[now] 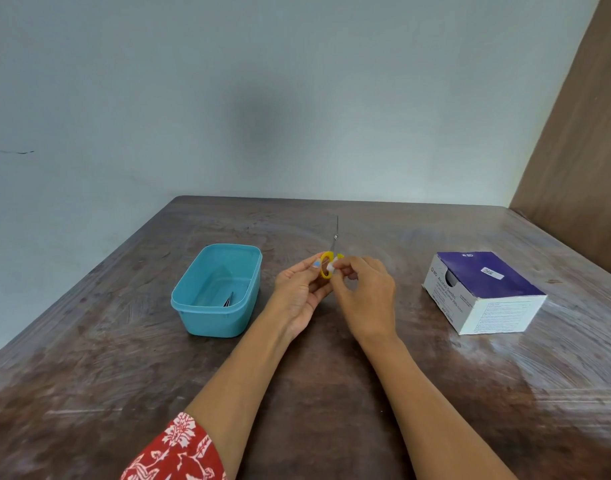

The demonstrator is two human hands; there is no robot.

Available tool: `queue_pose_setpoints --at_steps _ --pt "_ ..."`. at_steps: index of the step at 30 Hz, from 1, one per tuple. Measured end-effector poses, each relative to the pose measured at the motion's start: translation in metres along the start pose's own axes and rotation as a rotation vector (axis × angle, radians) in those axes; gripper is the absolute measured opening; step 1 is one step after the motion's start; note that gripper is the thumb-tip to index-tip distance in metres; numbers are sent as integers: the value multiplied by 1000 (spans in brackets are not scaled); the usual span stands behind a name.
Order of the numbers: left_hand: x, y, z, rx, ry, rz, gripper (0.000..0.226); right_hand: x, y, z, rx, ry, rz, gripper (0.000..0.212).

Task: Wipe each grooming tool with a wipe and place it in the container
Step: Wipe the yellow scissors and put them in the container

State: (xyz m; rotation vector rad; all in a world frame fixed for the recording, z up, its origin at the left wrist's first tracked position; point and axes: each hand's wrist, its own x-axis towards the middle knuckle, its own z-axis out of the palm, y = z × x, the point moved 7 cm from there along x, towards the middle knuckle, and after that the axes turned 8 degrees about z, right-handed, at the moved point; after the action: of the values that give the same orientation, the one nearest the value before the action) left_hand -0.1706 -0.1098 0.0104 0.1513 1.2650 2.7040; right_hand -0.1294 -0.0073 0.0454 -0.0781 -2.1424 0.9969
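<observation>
— Spreading across the frame: a dark scuffed wooden surface [332, 393], a teal rectangular plastic container [215, 291] to the left, a purple-and-white cardboard swab box [484, 292] to the right.

— And the tool?

— Small yellow-handled steel scissors [328, 265], blades pointing away, held above the surface. Left hand [302, 292] grips the handle; right hand [364, 299] pinches a white wipe [332, 268] against it. Container lies nearer the left hand.

wooden table [332, 393], teal container [214, 317], swab box [487, 289]
</observation>
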Motion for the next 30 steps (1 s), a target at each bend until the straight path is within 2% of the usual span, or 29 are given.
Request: queue_pose_setpoints --at_steps 3,8,13,18,23,27,30 --pt "-1 -1 2 9 -10 -5 22 1 0 -3 -20 26 -6 11" --pt "1 0 -1 -16 13 11 22 -1 -3 1 14 -22 -25 11" --pt "-1 -1 1 9 -2 -5 21 -1 -1 -1 -13 24 -11 12" --pt "4 0 -3 -12 45 23 21 -5 -6 6 8 -38 -20 9" --pt "1 -2 0 -3 16 6 21 -2 -2 1 -27 42 -8 12" --pt "4 -1 -2 -33 48 18 21 -4 -3 5 -15 -27 -4 11" --pt "3 -1 -2 -25 38 12 21 -2 -2 3 -9 0 2 13"
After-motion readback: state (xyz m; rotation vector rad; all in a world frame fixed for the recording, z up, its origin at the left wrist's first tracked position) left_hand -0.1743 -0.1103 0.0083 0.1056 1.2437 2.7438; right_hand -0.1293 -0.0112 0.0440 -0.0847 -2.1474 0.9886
